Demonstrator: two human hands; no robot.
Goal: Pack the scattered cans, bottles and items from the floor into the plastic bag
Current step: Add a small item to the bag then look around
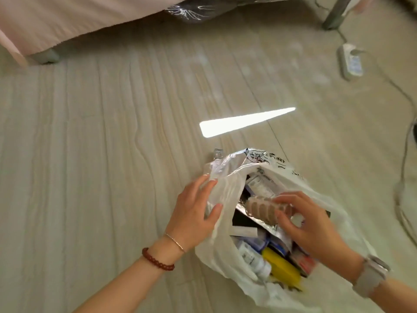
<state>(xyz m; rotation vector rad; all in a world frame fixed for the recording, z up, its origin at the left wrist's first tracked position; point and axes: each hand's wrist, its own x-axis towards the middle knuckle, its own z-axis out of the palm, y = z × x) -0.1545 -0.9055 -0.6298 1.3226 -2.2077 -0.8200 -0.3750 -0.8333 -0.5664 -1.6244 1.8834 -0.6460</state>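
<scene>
Bag (pixel 228 256) on the floor (pixel 90 154), mouth open, full of items. Left hand (pixel 194 211) pinches the bag's left rim. Right hand (pixel 309 224) grips a ribbed bottle (pixel 261 207) over the bag's mouth. Yellow item (pixel 282 265) inside, near edge.

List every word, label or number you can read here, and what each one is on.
Nothing can be read with confidence.
Bag: black printed characters on the far flap, upside down and creased, unreadable.
White bottle in the bag: label print too small.
Boxes in the bag: print blurred.
Power strip: markings blurred.
</scene>
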